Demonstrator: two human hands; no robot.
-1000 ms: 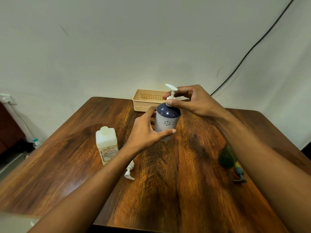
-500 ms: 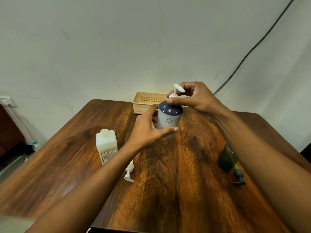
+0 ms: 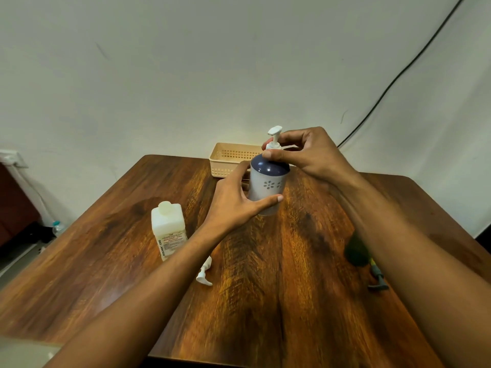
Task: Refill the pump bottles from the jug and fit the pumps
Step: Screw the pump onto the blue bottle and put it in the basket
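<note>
A round pump bottle (image 3: 268, 185), white below with a dark blue top and flower marks, stands upright on the wooden table (image 3: 279, 301). My left hand (image 3: 235, 200) wraps its body from the left. My right hand (image 3: 309, 154) pinches the collar of the white pump (image 3: 274, 138) sitting in the bottle's neck, nozzle pointing left. A white square jug (image 3: 168, 229) with a label and closed cap stands to the left. A loose white pump (image 3: 204, 273) lies partly under my left forearm. A dark green bottle (image 3: 354, 251) is mostly hidden behind my right forearm, with a grey pump (image 3: 377, 280) beside it.
A beige plastic basket (image 3: 228, 158) sits at the table's far edge, just behind the bottle. A black cable (image 3: 393, 83) runs down the wall at the right. A small water bottle (image 3: 57, 228) stands on the floor to the left.
The pump head has turned from pointing right to pointing left as my right hand twists it on the bottle. My left hand keeps its hold on the bottle.
</note>
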